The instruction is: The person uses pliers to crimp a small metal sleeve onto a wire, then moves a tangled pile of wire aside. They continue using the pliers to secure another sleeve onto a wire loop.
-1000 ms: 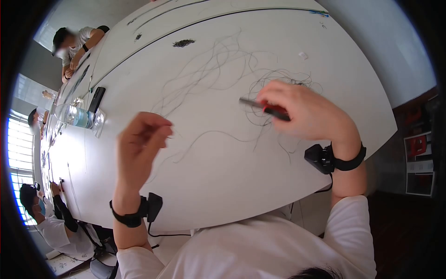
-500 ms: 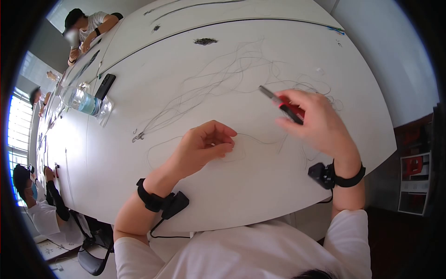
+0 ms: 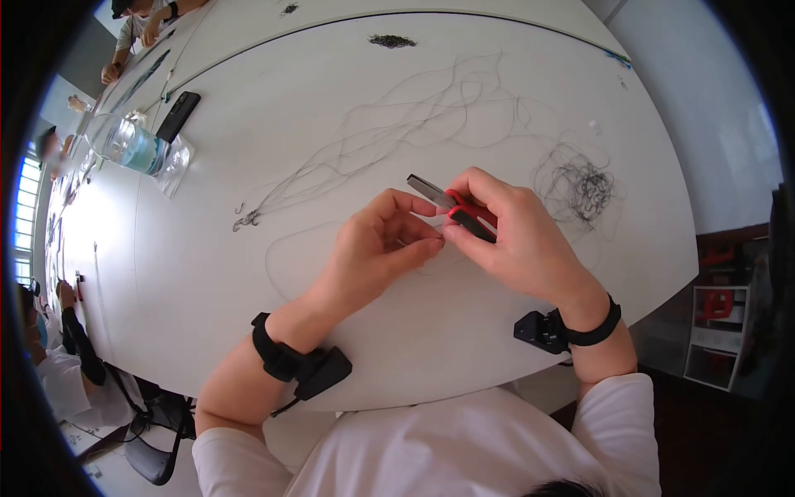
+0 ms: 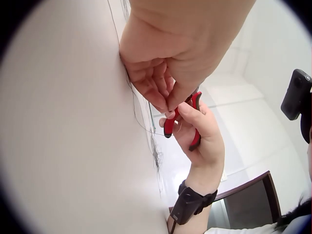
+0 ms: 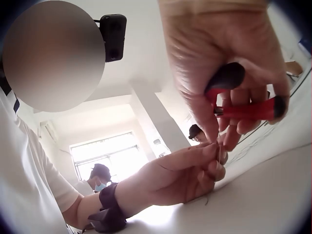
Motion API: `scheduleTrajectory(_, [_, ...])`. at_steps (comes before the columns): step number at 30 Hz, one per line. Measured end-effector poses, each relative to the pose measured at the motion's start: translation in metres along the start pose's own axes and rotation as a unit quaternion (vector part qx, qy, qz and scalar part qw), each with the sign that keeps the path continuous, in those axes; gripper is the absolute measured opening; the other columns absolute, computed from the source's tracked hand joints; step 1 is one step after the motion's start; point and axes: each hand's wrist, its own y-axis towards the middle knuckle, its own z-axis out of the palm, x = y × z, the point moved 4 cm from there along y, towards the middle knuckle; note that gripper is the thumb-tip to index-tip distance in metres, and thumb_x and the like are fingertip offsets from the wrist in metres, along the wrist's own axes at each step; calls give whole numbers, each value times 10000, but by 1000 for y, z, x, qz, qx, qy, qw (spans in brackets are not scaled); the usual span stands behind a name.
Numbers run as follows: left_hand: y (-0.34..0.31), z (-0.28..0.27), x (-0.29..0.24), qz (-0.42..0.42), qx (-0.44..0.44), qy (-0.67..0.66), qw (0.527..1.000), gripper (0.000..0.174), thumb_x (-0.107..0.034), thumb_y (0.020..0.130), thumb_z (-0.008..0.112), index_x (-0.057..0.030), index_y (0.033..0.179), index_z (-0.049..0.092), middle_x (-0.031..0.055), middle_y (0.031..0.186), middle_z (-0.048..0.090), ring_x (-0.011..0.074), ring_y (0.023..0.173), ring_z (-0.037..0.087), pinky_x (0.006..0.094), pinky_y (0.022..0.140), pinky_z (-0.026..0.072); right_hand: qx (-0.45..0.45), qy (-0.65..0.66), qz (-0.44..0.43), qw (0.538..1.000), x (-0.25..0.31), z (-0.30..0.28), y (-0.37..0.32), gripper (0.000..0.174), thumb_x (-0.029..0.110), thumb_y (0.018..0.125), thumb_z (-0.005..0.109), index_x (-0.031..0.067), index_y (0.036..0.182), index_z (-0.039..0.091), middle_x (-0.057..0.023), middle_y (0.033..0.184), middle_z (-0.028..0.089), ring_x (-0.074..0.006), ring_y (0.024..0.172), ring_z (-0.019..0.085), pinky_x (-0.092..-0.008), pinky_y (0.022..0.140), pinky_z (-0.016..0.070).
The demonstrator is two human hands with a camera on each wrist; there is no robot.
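Observation:
My right hand [image 3: 526, 236] holds small pliers [image 3: 431, 190] with red and black handles, their metal nose pointing up and left. Beside it, the left hand [image 3: 368, 244] has thumb and fingertips pinched on a thin line; the fingertips of both hands meet. In the right wrist view a short piece of the thin line [image 5: 219, 155] shows at the left fingertips. The pliers' red handles [image 4: 195, 122] lie across the right palm in the left wrist view. A loose loop of line curves over the table left of the hands.
A dark tangle of line [image 3: 586, 190] lies to the right. Long loose strands [image 3: 397, 137] run across the table to a small cluster of hooks [image 3: 246, 220]. Farther off are a black pile [image 3: 392, 41], a plastic bottle [image 3: 137, 149] and a black phone [image 3: 178, 116]. Other people sit at left.
The left hand has moved right and the right hand, still holding the pliers, has come in to meet it. The head view has shifted, so the tangle at right now shows.

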Motion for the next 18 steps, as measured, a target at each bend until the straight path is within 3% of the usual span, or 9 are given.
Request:
scheduleTrajectory(7, [-2, 1, -5, -11, -9, -19, 1000, 307, -9, 906, 648, -32, 1185, 523, 37, 987, 639, 101, 916, 623, 265, 781, 519, -11, 66, -12, 998, -15, 2, -4, 191, 62, 846, 687, 15, 984, 563, -109, 851, 660, -222, 747, 659, -329, 642, 510])
scheduleTrajectory(10, [-2, 0, -6, -5, -9, -16, 1000, 293, -29, 915, 632, -35, 1185, 520, 24, 974, 631, 95, 916, 614, 259, 778, 507, -7, 68, 16, 998, -16, -4, -6, 198, 56, 835, 690, 25, 995, 578, -90, 858, 659, -221, 766, 642, -337, 704, 503])
scheduleTrajectory(13, [-1, -2, -7, -23, -23, -26, 999, 290, -63, 923, 637, -38, 1184, 516, 17, 961, 629, 89, 899, 610, 250, 769, 493, -131, -221, -148, 955, -6, -28, -9, 271, 11, 733, 718, 78, 982, 636, -23, 905, 669, -223, 863, 595, -353, 818, 453])
scheduleTrajectory(16, [-2, -3, -9, -26, -25, -47, 998, 293, -83, 927, 644, -45, 1187, 514, 13, 944, 627, 84, 886, 610, 243, 758, 485, -149, -294, -210, 920, -13, -41, -9, 336, 7, 677, 745, 107, 987, 663, 1, 924, 672, -214, 874, 588, -335, 774, 455])
scheduleTrajectory(18, [-1, -3, -9, -37, -26, -56, 997, 305, -84, 926, 648, -42, 1193, 509, 16, 937, 633, 90, 871, 616, 248, 762, 488, -152, -291, -205, 922, -13, -41, -8, 365, 12, 636, 766, 123, 976, 695, 26, 908, 674, -195, 873, 581, -314, 741, 446])
